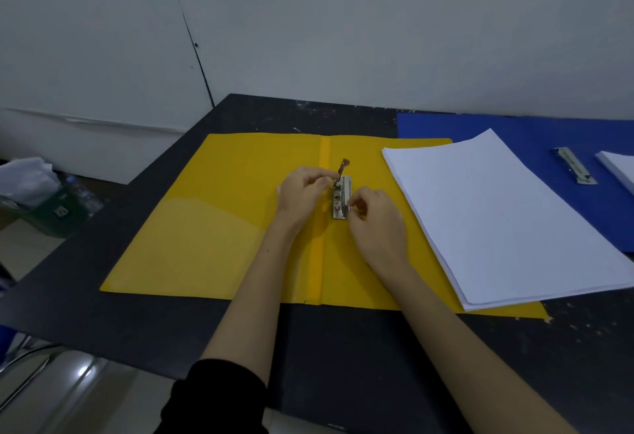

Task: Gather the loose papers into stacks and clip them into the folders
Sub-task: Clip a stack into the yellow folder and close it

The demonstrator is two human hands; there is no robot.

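A yellow folder [212,234] lies open flat on the dark table. Its metal clip [340,198] sits just right of the spine, with the lever [344,166] standing up. My left hand [302,195] pinches the lever's base at the clip's far end. My right hand [377,217] pinches the near right edge of the clip. A thick stack of white paper [497,214] rests askew on the folder's right flap, apart from the clip.
A blue folder [535,135] lies open at the back right with its own metal clip [574,166] and a second paper stack [619,167] at the frame's edge. A bag of rubbish [37,193] sits off the table's left. The table's near edge is close to my body.
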